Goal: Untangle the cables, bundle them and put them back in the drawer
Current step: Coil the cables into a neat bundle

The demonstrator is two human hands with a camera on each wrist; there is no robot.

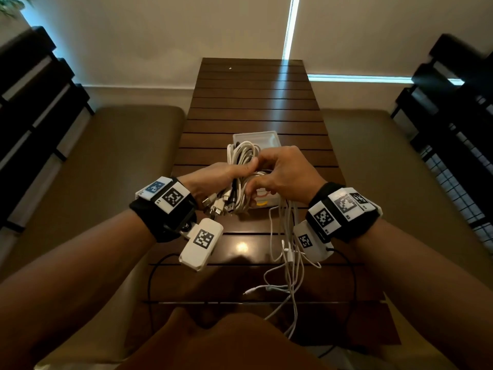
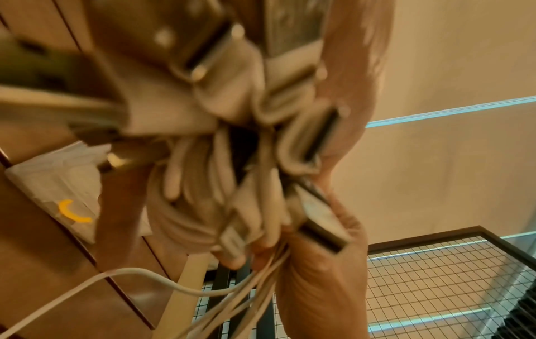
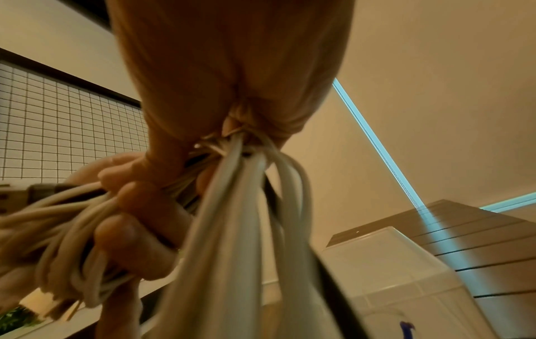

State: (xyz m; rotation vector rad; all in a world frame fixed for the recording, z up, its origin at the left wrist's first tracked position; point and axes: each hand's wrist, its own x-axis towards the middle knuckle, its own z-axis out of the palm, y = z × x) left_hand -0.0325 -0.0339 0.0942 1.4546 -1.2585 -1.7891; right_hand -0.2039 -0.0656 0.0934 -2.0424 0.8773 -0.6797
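Bundling part done: left hand [image 1: 213, 177] and right hand [image 1: 282, 172] grasping coiled white cables [image 1: 241, 156] above white plastic drawer box [image 1: 262, 138]; loose tails [image 1: 290, 263] near it, stowing outstanding.

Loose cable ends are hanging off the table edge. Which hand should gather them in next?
Probably the right hand. The loose white strands hang directly below it, running through its fingers, while the left hand grips the coiled cable bundle and looks needed to hold it.
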